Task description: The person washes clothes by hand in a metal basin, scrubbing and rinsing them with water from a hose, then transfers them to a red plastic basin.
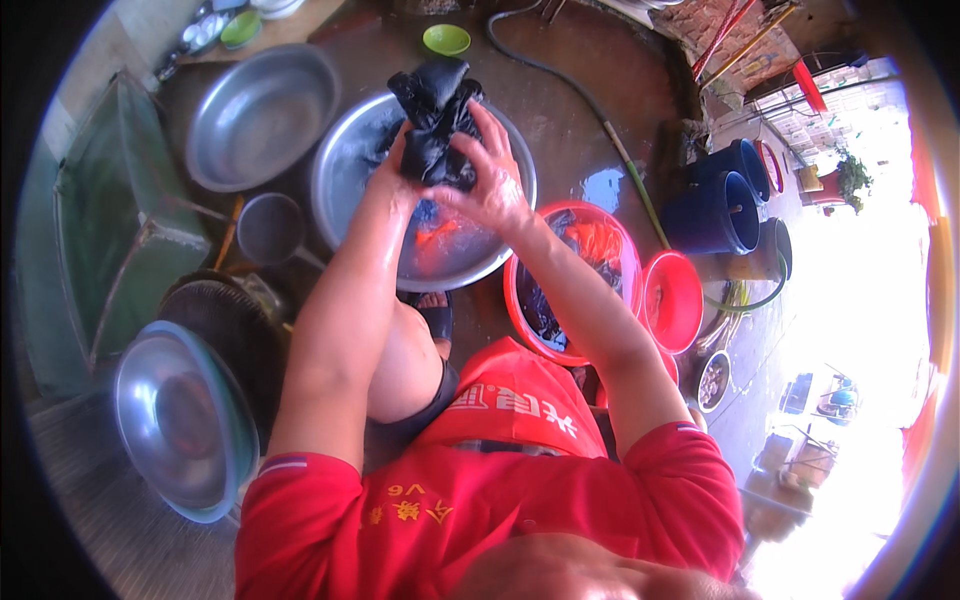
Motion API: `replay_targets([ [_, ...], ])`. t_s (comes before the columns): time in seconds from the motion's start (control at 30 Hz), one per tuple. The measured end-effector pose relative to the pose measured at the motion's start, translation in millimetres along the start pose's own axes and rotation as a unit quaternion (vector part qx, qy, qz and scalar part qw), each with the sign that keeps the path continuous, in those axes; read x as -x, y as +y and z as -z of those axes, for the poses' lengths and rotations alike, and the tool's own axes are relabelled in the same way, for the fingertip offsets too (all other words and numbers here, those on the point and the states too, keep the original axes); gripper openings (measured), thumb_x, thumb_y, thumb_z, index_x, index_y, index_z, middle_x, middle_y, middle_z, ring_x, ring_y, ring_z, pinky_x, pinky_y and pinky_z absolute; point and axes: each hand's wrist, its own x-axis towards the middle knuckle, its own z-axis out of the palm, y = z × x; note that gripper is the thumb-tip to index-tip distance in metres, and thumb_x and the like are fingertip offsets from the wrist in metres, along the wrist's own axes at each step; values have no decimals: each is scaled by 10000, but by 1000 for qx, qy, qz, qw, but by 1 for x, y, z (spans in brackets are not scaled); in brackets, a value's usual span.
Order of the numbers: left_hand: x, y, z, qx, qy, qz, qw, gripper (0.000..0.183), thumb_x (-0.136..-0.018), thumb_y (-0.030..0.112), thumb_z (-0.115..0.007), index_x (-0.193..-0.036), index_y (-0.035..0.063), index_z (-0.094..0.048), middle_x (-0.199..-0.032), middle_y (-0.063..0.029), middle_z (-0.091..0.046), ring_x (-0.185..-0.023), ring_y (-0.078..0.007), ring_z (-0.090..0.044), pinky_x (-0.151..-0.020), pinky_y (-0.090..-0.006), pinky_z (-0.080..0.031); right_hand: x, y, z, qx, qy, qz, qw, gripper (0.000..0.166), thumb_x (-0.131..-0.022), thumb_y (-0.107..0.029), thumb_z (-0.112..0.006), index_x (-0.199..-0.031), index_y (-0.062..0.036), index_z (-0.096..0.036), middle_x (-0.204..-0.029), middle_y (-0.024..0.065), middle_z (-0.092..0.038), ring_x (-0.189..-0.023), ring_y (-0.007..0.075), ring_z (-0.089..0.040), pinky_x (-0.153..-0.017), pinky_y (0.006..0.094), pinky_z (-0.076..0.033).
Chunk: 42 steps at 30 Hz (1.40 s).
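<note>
Above a large metal basin (322,176) I hold a bunched, wet black cloth (439,112). My left hand (401,169) grips its lower left side; the cloth hides most of those fingers. On the cloth's right side rests my right hand (495,176), wet, its fingers spread and bent against the fabric. Water fills part of the basin, with an orange cloth piece (439,236) and dark cloth in it. Right of that basin stands a red tub (514,300) holding dark and orange clothes (596,244) in water.
An empty metal basin (262,116) lies at upper left, a long-handled dipper (270,229) below it. A green bowl (447,39) sits beyond. A hose (585,94) runs along the wet floor. At right are a red basin (675,300) and blue buckets (712,214).
</note>
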Motion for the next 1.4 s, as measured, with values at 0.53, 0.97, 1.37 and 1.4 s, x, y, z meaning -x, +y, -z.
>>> replay_targets([
  [0.53, -26, -19, -13, -295, 318, -213, 876, 262, -849, 183, -750, -1013, -19, -722, -910, -107, -718, -727, -198, -686, -666, -359, -571, -18, -8, -40, -276, 277, -346, 853, 233, -839, -206, -676, -896, 20, -680, -814, 101, -705, -771, 173, -638, -757, 341, -509],
  [0.97, -28, -17, 2, -794, 402, -56, 453, 512, -936, 364, -517, -1199, -37, -695, -1251, -285, -667, -1209, -420, -635, -1038, -476, -502, 133, 102, -88, -229, 65, -638, 732, 496, -958, -372, -692, -1220, 48, -678, -1044, 148, -737, -932, 269, -729, -832, 402, -565],
  [1.37, -39, -27, -31, -762, 327, -114, 547, 419, -903, 352, -614, -1128, 29, -756, -1128, -190, -749, -1095, -341, -708, -970, -397, -528, 224, 92, -159, 166, -483, -401, 760, 991, -783, -458, -834, -1606, -345, -294, -1693, 214, -125, -1494, 526, -244, -1072, 641, -433],
  [1.4, -39, -27, -32, -761, 327, -109, 549, 412, -903, 344, -622, -1128, 27, -756, -1111, -187, -754, -1079, -328, -714, -957, -388, -531, 226, 101, -163, 154, -498, -415, 746, 1000, -776, -469, -836, -1607, -332, -296, -1692, 214, -135, -1490, 518, -266, -1071, 633, -437],
])
